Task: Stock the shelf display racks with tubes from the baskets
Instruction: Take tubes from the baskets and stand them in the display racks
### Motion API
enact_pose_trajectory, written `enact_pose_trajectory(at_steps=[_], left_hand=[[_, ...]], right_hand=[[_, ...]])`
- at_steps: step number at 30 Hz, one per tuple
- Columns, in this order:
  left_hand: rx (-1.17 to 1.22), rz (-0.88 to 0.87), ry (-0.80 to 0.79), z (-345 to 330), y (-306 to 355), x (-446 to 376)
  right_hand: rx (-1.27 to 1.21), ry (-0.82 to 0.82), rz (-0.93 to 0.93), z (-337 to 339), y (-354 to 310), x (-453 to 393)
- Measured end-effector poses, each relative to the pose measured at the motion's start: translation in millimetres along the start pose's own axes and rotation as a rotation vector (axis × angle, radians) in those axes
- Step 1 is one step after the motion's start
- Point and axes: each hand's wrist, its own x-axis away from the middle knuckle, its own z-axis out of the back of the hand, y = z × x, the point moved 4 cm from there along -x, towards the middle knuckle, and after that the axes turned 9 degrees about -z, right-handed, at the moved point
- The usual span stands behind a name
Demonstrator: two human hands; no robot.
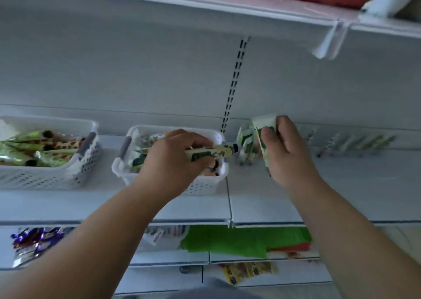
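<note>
My left hand (180, 159) grips a cream and green tube (211, 152) lying sideways over the middle white basket (205, 187), its dark cap pointing right. My right hand (287, 152) holds a second cream and green tube (263, 127) upright, flat end up, just right of that basket. Behind it a few tubes (246, 143) stand in the display rack at the back of the shelf. More tubes lie in the middle basket under my left hand. A larger white basket (45, 175) at the left holds several green and spotted tubes.
The wire display rack (355, 143) runs along the back of the white shelf to the right, blurred. An upper shelf edge (205, 9) hangs overhead. Lower shelves carry purple packets (36, 241), green packs (227, 239) and yellow packets (248, 271).
</note>
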Motion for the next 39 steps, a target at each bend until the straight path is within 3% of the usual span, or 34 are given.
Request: enact_pose_trajectory(at_steps=[9,15,26,39], left_hand=[[-0.170,0.051,-0.121,-111.1,39.7,-50.4],[-0.388,0.018,-0.182,-141.5,28.1,-65.7],[-0.472,-0.017,-0.230,-164.7,25.2,-72.1],[-0.424,-0.056,0.003,-125.0,50.0,-26.1]], right_hand=[[0.122,0.043,0.006,89.4,67.6,-15.2],[0.126,0.020,0.016,91.0,82.6,-25.1],[0.170,-0.033,0.072,81.8,91.8,-43.7],[0.496,-0.186,0.143,25.0,106.4,-68.8]])
